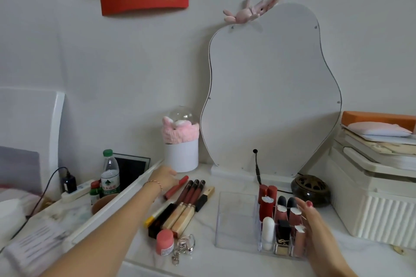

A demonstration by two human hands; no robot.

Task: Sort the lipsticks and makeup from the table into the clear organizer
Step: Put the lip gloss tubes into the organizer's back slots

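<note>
The clear organizer (236, 220) sits on the white table, right of centre. Its right-hand slots hold several upright lipsticks (266, 206); its left tray part is bare. My right hand (315, 229) rests flat against the organizer's right side, fingers apart, holding nothing. My left hand (165, 179) reaches across to the far end of a row of loose makeup and touches the coral lip tube (175, 188). Beside it lie three dark red lip glosses (193, 190), a black and gold lipstick (204, 198), two gold glosses (181, 218), a pink jar (165, 242) and an eyelash curler (184, 247).
A curvy mirror (270, 96) leans on the wall behind the organizer. A white cup with a pink headband (181, 155) stands behind my left hand. A dark round burner (311, 189) and a white box stack (373, 186) are at right. A water bottle (110, 175) stands at left.
</note>
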